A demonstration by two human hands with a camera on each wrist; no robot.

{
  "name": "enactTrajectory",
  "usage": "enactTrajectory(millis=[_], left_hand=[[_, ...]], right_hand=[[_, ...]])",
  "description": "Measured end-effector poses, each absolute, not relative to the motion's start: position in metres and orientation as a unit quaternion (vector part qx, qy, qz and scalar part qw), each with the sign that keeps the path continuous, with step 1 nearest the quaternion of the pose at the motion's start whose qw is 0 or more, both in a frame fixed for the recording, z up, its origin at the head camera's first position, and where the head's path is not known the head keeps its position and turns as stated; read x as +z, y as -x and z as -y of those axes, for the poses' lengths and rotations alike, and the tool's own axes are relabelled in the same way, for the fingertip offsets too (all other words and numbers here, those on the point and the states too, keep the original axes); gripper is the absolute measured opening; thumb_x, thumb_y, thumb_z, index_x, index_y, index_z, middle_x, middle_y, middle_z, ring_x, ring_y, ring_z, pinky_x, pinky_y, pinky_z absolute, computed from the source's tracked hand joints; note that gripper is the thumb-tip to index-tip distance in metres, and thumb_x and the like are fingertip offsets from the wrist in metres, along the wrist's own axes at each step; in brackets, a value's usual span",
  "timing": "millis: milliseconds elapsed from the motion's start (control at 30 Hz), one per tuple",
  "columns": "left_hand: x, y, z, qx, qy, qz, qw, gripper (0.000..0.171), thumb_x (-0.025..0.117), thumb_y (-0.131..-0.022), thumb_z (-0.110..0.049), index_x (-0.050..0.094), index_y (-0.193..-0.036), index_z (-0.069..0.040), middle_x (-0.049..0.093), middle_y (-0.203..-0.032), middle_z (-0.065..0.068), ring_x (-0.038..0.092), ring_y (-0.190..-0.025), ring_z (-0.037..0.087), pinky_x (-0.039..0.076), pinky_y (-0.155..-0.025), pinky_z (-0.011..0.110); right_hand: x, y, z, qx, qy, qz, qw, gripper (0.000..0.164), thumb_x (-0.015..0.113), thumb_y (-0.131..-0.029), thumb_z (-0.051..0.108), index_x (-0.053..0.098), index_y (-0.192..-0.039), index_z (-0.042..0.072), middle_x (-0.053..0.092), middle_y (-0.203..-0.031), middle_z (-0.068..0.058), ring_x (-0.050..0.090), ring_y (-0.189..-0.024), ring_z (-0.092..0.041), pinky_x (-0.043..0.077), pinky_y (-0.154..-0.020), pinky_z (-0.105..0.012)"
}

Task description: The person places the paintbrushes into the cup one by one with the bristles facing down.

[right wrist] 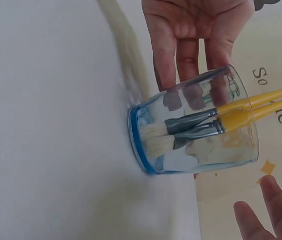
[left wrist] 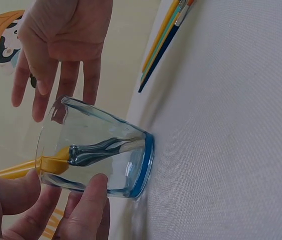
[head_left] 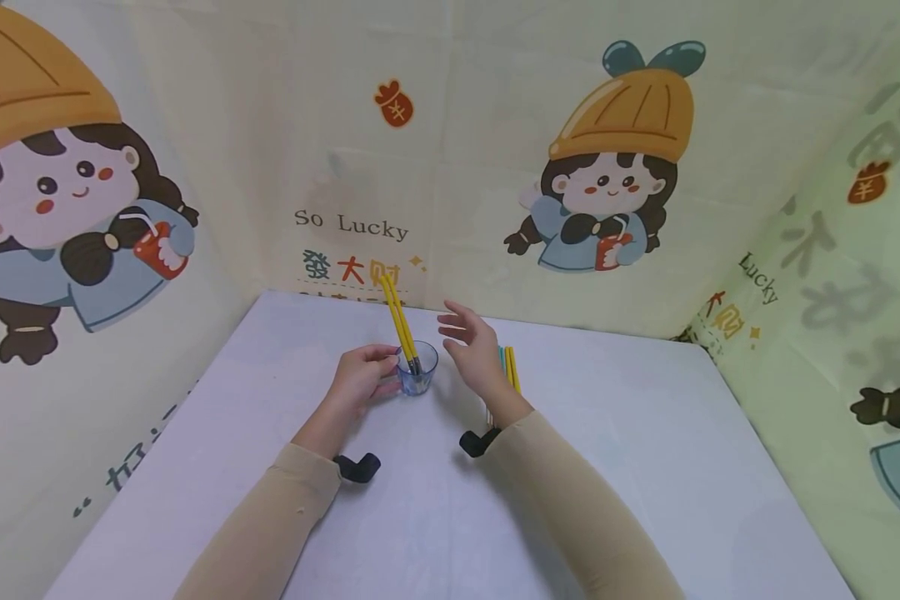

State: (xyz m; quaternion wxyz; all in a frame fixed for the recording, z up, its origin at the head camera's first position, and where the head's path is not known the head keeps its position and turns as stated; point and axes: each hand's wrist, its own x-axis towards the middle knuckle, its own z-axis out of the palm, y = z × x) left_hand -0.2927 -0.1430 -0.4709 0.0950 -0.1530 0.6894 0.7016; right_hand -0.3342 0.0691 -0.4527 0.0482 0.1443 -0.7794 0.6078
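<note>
A clear glass cup point(head_left: 417, 385) with a bluish base stands upright on the table. Two yellow-handled paintbrushes point(head_left: 399, 321) lean in it, their pale bristles down at the bottom, as the right wrist view shows. My left hand point(head_left: 362, 375) holds the cup's left side, with thumb and fingers against the glass point(left wrist: 101, 150). To the right of the cup is my right hand point(head_left: 474, 350), apart from it, its fingers extended and nothing in them. More paintbrushes point(head_left: 513, 371), yellow, teal and dark blue point(left wrist: 163, 47), lie on the table beyond my right wrist, partly hidden by it.
The white table point(head_left: 420, 517) meets a printed cloth backdrop point(head_left: 480, 167) at the back and both sides. Black wrist-worn pieces point(head_left: 358, 468) stick out below each sleeve.
</note>
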Motion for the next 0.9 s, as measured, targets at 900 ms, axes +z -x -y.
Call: enactTrajectory(millis=[900], left_hand=[[-0.471,0.289,0.141,0.72,0.142,-0.673,0.089,0.032,0.065,-0.108,-0.012,0.068,-0.14,-0.008,0.059,-0.138,0.016,0.064,-0.124,0.028,0.066,-0.101,0.042]], right_hand=[[-0.463,0.324,-0.117,0.618,-0.105,0.779,0.009,0.069,0.065,-0.099,-0.006,0.052,-0.158,0.029,0.066,-0.147,-0.015,0.068,-0.134,-0.034,0.064,-0.105,-0.045]])
